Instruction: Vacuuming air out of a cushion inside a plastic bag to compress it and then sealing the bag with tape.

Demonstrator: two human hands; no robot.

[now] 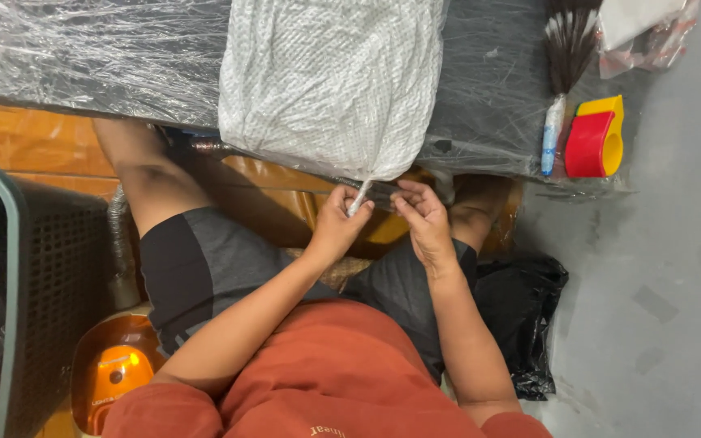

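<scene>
We're at the closing-up stage by the look of it: the big white textured fabric bundle in clear plastic wrap [330,81] sits on the dark, plastic-covered table [83,65], hanging a bit over the near edge. Our left hand [336,223] is pinched shut on the twisted white tail of the bundle [359,197] just below that edge, and our right hand [425,219] has fingers curled closed near it, maybe on a bit of tape or film, hard to tell from here. Next move probably needs a steady grip on that tail while the other hand works around it. Room is tight: knees right underneath, a dark mesh basket [50,268] well off to the side, and a red-and-yellow tape dispenser [595,138] plus a feather brush [565,65] further along the table.
</scene>
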